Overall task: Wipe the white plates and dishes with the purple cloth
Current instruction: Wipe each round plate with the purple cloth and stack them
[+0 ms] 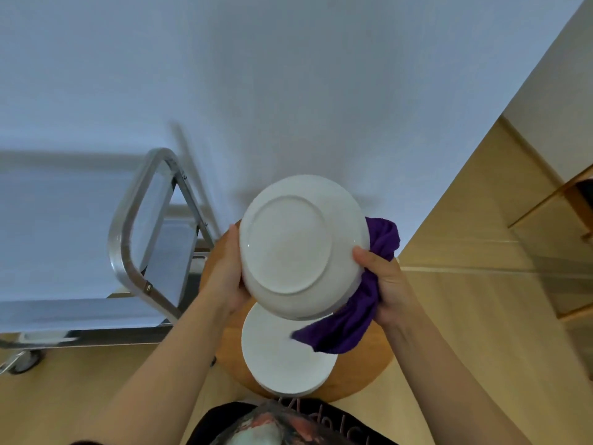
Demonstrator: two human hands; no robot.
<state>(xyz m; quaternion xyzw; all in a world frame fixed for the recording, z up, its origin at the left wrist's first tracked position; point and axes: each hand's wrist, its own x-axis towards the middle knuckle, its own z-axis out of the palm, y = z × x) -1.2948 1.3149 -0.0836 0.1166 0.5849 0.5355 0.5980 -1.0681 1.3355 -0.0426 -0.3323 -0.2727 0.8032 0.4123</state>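
While wiping is under way, judged midway at best:

Wall (288, 75): white, fills the upper view, no part in the task.

Floor (481, 316): pale wood, under everything.

Trolley (128, 239): metal-framed, left of the work, well apart from the plates; carries nothing readable as a dish.

Counter (369, 370): round, wooden, small; bears the stack, sits directly below the raised bowl.

Bowl (298, 248): white, deep-sided, held up in the air, tilted with underside and foot ring toward the camera; inside face turned away and hidden. Judged the dish now in hand, not yet finished.

Stack of plates (282, 358): white, lying flat on the counter, just below the bowl and partly hidden by it; layered edges at the near rim point to several plates, count not readable. Wiped or not cannot be told; no second pile in sight to separate done from waiting.

Purple cloth (353, 319): bunched against the bowl's right rim, tail hanging down over the stack's right edge; upper part shows behind the bowl.

Left hand (224, 277): fingers curled round the bowl's left rim, steadying it.

Right hand (388, 284): closed round the cloth, thumb on the bowl's outer wall; fingers behind, out of sight.

Left to do, as a judgement: finish this bowl, set it down, then any unwiped plates from the stack.
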